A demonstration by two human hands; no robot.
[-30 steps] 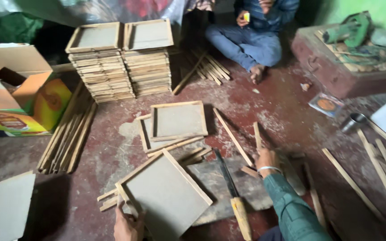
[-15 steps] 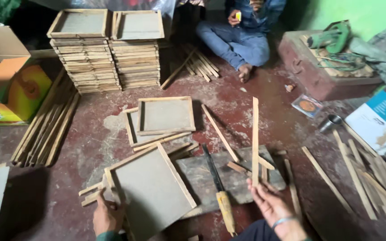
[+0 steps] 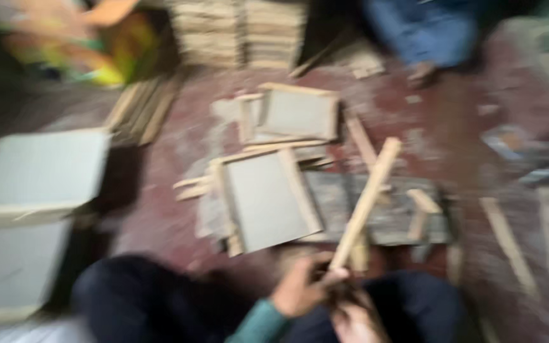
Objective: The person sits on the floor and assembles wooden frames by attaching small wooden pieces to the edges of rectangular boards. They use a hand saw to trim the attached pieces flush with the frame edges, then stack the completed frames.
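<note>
The view is badly blurred, yet the main change reads clearly: half a second ago the right hand hovered open over the scattered strips on the floor, and now both hands sit close together low in the frame with a long wooden strip raised between them. The left hand is closed around the strip's lower end, its fingers curled over the wood. The right hand lies just below and beside it; whether its fingers grip the strip or only steady it, I cannot tell through the blur. The strip slants up and to the right, its far end above the grey slab on the floor. The left hand has let go of the framed panel, which now lies flat just left of the strip, resting on loose slats. So one strip has been picked out of the pile and brought in hand, while the panel waits on the floor
</note>
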